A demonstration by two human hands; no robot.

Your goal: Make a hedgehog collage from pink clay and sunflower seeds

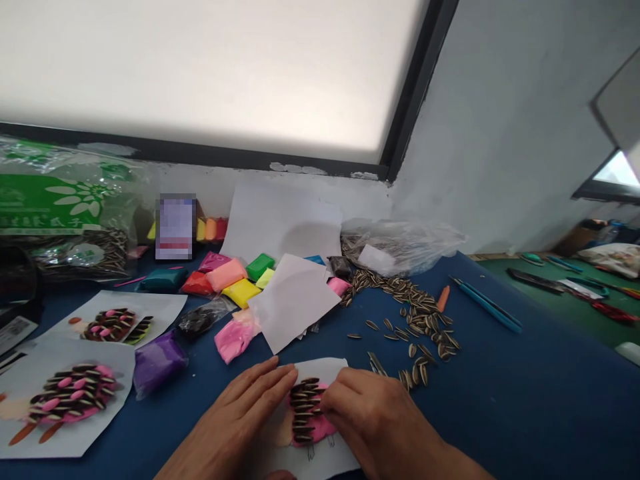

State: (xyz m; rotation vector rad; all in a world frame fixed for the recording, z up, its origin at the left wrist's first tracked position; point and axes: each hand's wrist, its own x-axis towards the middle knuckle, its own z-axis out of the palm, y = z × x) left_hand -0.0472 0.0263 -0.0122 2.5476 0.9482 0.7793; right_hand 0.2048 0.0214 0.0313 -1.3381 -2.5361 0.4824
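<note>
In front of me lies a white sheet (325, 368) bearing a flat patch of pink clay (317, 429). Rows of striped sunflower seeds (303, 417) stick in the clay's left part, and pencilled legs show below it. Along the sheet's left side rests my left hand (245, 407), its fingers stretched out flat beside the seeds. My right hand (380, 413) is closed in a pinch at the clay's right edge; its fingertips are turned away, so whatever they hold is hidden. Loose sunflower seeds (425, 313) are heaped and scattered beyond the right hand.
Two clay hedgehog pictures (107, 373) (165, 307) lie at the left, near a purple clay packet (160, 360). Coloured clay packets (227, 273) and white papers (295, 300) sit further back. Blue tweezers (487, 305) lie at the right. A phone (175, 227) stands by the wall.
</note>
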